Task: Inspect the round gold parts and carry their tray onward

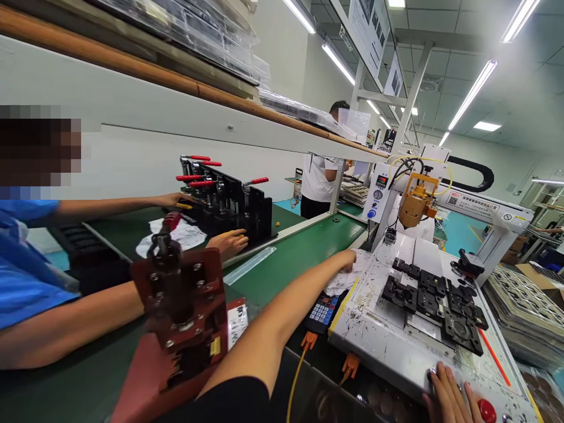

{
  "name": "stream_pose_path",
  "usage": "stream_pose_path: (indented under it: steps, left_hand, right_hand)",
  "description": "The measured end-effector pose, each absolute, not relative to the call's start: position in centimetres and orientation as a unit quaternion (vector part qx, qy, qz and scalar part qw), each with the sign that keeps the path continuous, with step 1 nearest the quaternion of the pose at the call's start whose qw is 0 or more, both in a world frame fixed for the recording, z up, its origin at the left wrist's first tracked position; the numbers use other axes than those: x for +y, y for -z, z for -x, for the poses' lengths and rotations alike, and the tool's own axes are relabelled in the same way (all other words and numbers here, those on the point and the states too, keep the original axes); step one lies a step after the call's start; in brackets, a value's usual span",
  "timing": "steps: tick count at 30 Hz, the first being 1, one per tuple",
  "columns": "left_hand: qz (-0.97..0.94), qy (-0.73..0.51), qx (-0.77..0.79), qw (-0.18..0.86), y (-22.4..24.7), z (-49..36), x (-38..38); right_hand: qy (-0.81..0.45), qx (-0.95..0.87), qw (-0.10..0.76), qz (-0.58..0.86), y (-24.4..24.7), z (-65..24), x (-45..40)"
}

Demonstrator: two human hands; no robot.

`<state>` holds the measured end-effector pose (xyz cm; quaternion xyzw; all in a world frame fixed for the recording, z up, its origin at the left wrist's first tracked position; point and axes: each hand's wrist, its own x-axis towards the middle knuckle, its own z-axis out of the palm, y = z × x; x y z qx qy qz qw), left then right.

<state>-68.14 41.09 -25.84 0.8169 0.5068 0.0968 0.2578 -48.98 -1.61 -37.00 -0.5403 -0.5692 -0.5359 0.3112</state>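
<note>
My left arm reaches forward over a handheld keypad (324, 310). At its end, my left hand (348, 259) is closed on a crumpled white cloth (343, 283) beside the edge of a dispensing machine; the fingertips are partly hidden. My right hand (453, 395) lies with fingers stretched out on the front of the machine base (374, 338), close to a red push button (487, 410). Black fixture blocks (434, 299) sit on the machine's bed. Above them hangs a gold-coloured dispensing head (416, 202) on the gantry.
A red-brown toggle press (185, 317) stands left of my arm. A co-worker's hand (229, 242) touches a black clamp fixture (233, 205) with red handles. A shelf edge (198, 88) runs overhead. Stacked trays (524, 311) stand right; orange-plugged cables (308, 341) hang in front.
</note>
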Motion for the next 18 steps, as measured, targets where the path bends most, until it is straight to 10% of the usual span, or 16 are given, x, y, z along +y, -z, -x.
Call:
stream_pose_path:
  steps: [7, 18]
  left_hand:
    - [-0.817, -0.23, 0.487, 0.208, 23.1, 66.6, 44.8]
    - [-0.889, -0.085, 0.375, 0.249, 26.5, 69.8, 45.3]
  right_hand:
    - [0.556, -0.578, 0.278, 0.529, 36.2, 49.1, -1.8]
    - [0.528, -0.601, 0.252, 0.545, 34.8, 49.9, -2.9]
